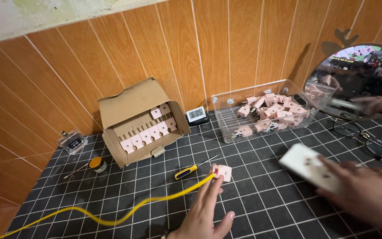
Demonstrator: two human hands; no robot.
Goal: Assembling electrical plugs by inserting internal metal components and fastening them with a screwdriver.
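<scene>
Down on the black gridded worktop (261, 208), one open brown cardboard box (140, 121); one white rectangular socket block (308, 167) grasped by the right hand (361, 192); left hand (204, 212), fingers extended, touching one small pink plug (223, 172) beside one yellow cable (124, 217).

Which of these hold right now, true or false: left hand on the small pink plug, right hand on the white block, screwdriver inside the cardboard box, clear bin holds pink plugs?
1. The left hand touches the small pink plug: true.
2. The right hand rests on the white block: true.
3. The screwdriver is inside the cardboard box: false, it lies on the grid mat.
4. The clear bin is empty: false, it holds pink plugs.
</scene>
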